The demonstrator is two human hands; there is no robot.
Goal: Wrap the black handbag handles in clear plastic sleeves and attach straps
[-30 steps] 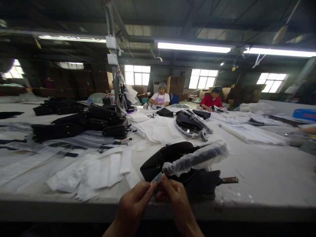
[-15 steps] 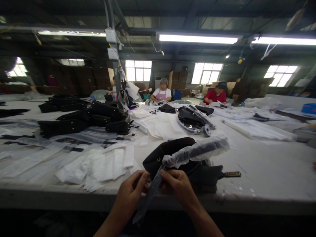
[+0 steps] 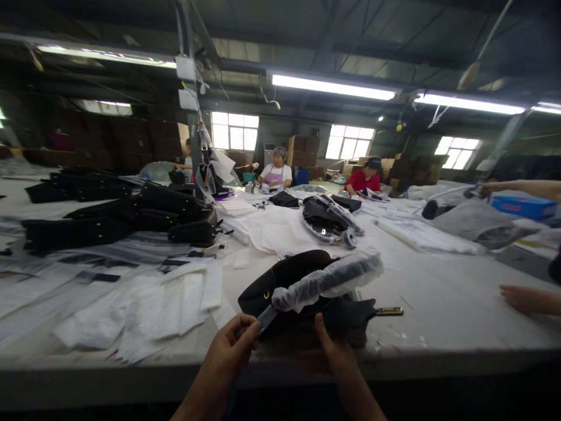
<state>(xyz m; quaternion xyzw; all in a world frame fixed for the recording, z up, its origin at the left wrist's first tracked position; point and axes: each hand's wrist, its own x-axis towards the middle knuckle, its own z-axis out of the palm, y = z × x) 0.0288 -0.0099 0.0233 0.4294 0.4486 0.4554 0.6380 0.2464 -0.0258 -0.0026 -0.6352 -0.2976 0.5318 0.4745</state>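
A black handbag (image 3: 284, 280) lies near the front edge of the white table (image 3: 438, 304). Its handle is wrapped in clear plastic film (image 3: 328, 279). My left hand (image 3: 232, 354) pinches the loose end of a plastic strip (image 3: 266, 317) at the handle's near end. My right hand (image 3: 326, 348) rests against the bag's near side, thumb raised, fingers curled under and partly hidden. A brass-coloured clasp (image 3: 389, 311) sticks out at the bag's right.
White paper sheets (image 3: 144, 307) lie to the left. Stacked black bags (image 3: 131, 216) sit at the back left, more wrapped bags (image 3: 326, 219) mid-table. Two seated people work at the far end. Another person's hands (image 3: 523, 298) reach in from the right.
My view swung slightly left and down. The long plastic strip hanging between my hands is now short and pinched in the left hand; my hands drew apart. Another person's hands appeared at right.
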